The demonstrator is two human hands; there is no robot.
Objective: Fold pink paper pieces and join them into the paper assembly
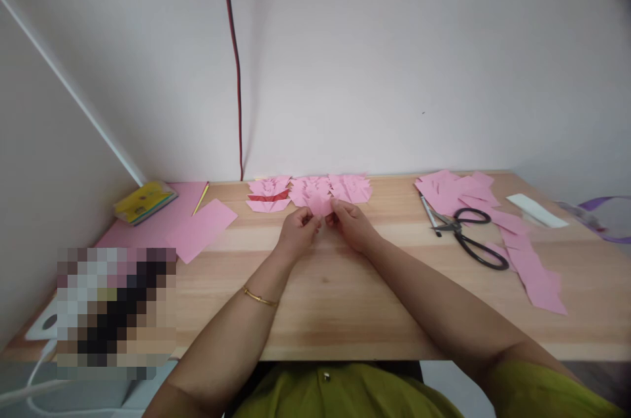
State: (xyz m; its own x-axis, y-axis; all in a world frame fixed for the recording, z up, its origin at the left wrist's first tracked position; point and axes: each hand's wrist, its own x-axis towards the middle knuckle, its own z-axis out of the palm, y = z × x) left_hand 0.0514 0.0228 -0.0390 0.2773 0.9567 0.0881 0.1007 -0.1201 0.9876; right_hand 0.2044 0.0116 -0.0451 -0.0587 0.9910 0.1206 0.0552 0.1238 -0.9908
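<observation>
Between my two hands is a small pink paper piece (321,205), pinched at its sides over the middle of the table. My left hand (299,232) has its fingers closed at the paper's left lower edge. On the other side, my right hand (351,224) grips it between thumb and fingers. Just behind lie rows of pink folded paper shapes (350,186) with jagged edges, partly covered by my hands. One red strip (267,196) shows among the shapes on the left. The exact form of the held paper is too small to make out.
Black-handled scissors (458,227), a pen (430,213) and pink paper scraps (530,260) lie right, near a white strip (537,209). Left are pink sheets (203,231), a yellow pencil (200,198) and a yellow packet (144,201). A blurred patch covers the left front. A wall stands behind.
</observation>
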